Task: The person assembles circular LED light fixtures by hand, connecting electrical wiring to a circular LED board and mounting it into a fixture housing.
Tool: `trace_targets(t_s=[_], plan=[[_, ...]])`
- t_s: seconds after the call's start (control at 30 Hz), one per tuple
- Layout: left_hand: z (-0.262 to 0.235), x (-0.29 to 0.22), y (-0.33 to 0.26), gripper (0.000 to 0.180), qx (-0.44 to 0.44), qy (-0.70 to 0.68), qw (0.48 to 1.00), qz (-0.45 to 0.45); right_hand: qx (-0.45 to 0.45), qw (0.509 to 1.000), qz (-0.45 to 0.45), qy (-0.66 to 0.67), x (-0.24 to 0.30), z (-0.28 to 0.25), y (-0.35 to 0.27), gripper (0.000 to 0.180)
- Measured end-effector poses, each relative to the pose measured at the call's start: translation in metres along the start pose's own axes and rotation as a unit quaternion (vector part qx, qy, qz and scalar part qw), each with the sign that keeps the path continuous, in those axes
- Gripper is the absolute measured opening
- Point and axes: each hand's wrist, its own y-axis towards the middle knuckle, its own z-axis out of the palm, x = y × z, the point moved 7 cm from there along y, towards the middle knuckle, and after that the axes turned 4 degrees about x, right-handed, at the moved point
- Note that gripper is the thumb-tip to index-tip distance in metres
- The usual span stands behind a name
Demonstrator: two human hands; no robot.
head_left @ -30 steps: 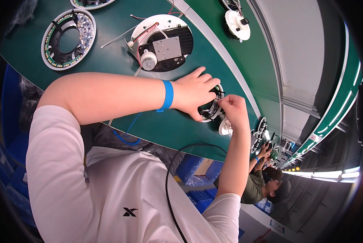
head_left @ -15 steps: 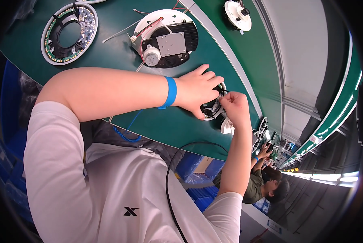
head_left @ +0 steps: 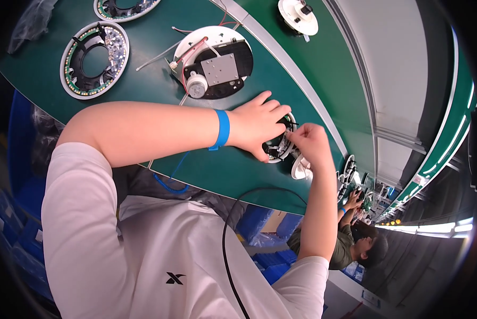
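A small round housing with a white rim, a black inside and circuit-board parts (head_left: 274, 151) lies on the green table, partly covered by my hands. My left hand (head_left: 257, 125), a blue band at its wrist, spans it with fingers spread and thumb on the near side, gripping it. At the housing's right edge my right hand (head_left: 313, 142) is closed in a pinch; what sits between the fingertips is too small to make out. Just beside that hand is a white round part (head_left: 301, 168), partly hidden by the wrist.
Beyond my left forearm lies a white round unit with a motor and metal plate (head_left: 220, 69), wires trailing. Ring-shaped LED boards (head_left: 122, 56) lie at the far left. Another white unit (head_left: 298, 17) rests past the metal rail. A co-worker (head_left: 350, 250) sits to the right; blue bins (head_left: 254, 220) stand below.
The whole view has shifted, so the table items appear slightly lower. Both hands stay at the housing, with the right hand still pinching at its edge.
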Motion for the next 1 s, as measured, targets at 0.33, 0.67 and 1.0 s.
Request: trace_targets(t_s=[0.33, 0.67, 1.0], plan=[[-0.005, 0.013, -0.003, 0.069, -0.002, -0.013, 1.0, -0.001, -0.266, 0.932, -0.149, 0.194, -0.026, -0.067, -0.113, 0.015], [-0.008, 0.02, -0.006, 0.069, -0.042, -0.004, 0.999, 0.013, -0.269, 0.887, 0.022, 0.375, -0.09, 0.039, -0.12, 0.021], [-0.012, 0.022, -0.008, 0.069, 0.0, -0.009, 1.0, -0.012, -0.286, 0.907, 0.02, 0.308, -0.081, 0.051, -0.139, 0.014]])
